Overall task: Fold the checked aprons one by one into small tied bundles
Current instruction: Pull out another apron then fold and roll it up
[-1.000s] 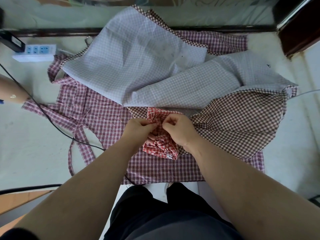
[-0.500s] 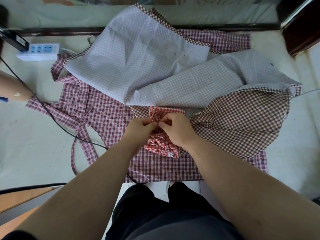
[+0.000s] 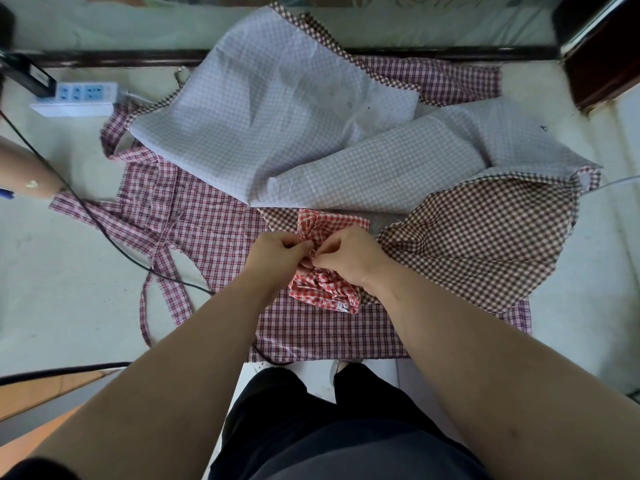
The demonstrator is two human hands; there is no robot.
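Both hands meet over the red checked bundle (image 3: 327, 271) lying on the spread aprons (image 3: 214, 237), left hand (image 3: 277, 252) and right hand (image 3: 349, 258) each pinching its tie at the middle

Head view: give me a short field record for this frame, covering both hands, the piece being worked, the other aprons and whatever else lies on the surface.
work piece: red-checked apron bundle, gathered at its middle
left hand: pinches the bundle's middle
right hand: pinches the same spot, fingertips meeting the left's
underneath: maroon plaid apron, spread flat, ties loose
right side: brown gingham apron, unfolded, pale reverse turned up
other: power strip; black cable crossing a plaid tie
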